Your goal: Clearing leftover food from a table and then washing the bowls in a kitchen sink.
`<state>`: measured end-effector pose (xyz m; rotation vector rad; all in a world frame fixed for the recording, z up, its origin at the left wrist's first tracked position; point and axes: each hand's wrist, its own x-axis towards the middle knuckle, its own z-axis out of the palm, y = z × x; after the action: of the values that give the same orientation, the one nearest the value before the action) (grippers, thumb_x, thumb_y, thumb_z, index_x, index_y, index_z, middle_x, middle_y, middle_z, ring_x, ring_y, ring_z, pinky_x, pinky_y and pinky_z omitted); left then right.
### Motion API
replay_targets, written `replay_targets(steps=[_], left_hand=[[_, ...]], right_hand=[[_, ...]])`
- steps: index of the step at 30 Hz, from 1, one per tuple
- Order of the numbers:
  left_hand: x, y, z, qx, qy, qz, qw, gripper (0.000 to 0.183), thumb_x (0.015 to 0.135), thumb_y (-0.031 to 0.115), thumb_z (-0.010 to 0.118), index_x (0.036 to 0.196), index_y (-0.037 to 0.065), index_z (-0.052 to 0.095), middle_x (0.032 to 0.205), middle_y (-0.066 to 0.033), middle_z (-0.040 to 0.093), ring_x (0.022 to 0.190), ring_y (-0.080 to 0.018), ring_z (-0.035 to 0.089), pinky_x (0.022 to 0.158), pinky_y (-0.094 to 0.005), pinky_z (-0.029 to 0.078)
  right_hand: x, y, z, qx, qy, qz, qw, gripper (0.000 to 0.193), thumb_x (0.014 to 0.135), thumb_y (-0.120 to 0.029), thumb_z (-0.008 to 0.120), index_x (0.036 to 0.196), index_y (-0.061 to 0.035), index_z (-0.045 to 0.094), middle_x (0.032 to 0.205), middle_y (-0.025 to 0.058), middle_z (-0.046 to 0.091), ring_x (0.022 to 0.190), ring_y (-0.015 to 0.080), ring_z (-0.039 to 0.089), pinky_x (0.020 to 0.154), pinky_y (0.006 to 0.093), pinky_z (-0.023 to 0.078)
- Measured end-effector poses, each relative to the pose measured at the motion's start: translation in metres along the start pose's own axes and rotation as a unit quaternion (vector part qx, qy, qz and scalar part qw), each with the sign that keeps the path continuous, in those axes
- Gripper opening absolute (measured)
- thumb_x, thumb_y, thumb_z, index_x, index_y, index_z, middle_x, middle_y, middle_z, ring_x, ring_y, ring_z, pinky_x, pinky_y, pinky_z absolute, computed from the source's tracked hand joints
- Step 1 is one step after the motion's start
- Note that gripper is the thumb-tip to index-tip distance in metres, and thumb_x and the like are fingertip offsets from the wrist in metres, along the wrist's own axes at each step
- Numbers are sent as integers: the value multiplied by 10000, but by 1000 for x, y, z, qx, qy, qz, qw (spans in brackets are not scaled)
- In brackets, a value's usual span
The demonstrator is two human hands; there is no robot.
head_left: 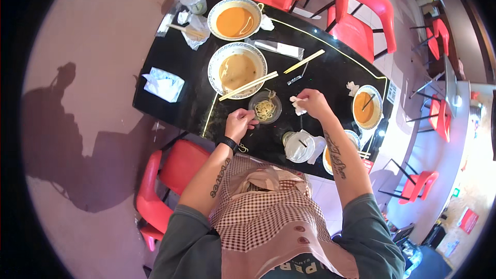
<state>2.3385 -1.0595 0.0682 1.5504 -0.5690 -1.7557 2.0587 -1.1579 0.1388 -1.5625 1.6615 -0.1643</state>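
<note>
Near the table's front edge, my left hand has its fingers closed at the left rim of a small clear bowl with yellow noodles in it. To the right, my right hand pinches a crumpled white tissue just above the black table. Beyond the small bowl stands a large patterned bowl of brownish soup, with a pair of chopsticks across its near rim. A lidded cup is nearer to me, between my forearms. Some stray noodles lie by my left wrist.
A bowl of orange soup, a clear cup and used napkins are at the far left. A tissue pack lies left; more chopsticks lie beyond my right hand. Another soup bowl stands right. Red chairs surround the table.
</note>
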Motion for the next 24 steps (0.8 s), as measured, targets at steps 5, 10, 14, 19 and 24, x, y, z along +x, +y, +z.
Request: replay_targets(steps=[5, 10, 14, 19, 24], left_hand=[[-20, -7, 10, -22, -18, 11, 1000, 129, 960, 116, 648, 986, -10, 648, 1144, -131, 700, 825, -184, 732, 654, -259, 568], [-46, -4, 14, -27, -26, 32, 999, 101, 967, 76, 617, 937, -20, 622, 1272, -174, 643, 828, -198, 732, 662, -266, 579], [-64, 6, 13, -19, -9, 36, 999, 99, 965, 75, 616, 939, -21, 623, 1271, -183, 641, 826, -200, 731, 666, -274, 584], [-82, 10, 8, -60, 13, 63, 996, 164, 940, 91, 639, 1019, -51, 665, 1142, -137, 685, 804, -183, 732, 663, -265, 585], [-100, 4, 1, -98, 35, 69, 992, 180, 948, 95, 639, 1044, -55, 666, 1093, -130, 700, 797, -182, 729, 665, -269, 585]], right_hand=[[42, 6, 24, -26, -103, -25, 994, 248, 749, -166, 753, 964, -47, 781, 858, 153, 748, 777, 232, 730, 739, 349, 573], [54, -8, 29, 83, -177, -79, 977, 247, 810, -127, 717, 1016, 0, 766, 835, 100, 742, 716, 150, 674, 692, 306, 544], [37, -50, 7, 105, -166, -125, 973, 251, 815, -122, 705, 1024, 5, 763, 843, 101, 739, 752, 148, 673, 729, 303, 545], [-23, -99, -4, 38, -163, -267, 949, 239, 821, -117, 699, 1029, -15, 753, 887, 114, 727, 799, 183, 679, 766, 320, 543], [-60, -128, 9, -53, -43, -488, 870, 224, 798, 13, 691, 1020, -11, 712, 947, 140, 663, 853, 325, 670, 763, 383, 558]])
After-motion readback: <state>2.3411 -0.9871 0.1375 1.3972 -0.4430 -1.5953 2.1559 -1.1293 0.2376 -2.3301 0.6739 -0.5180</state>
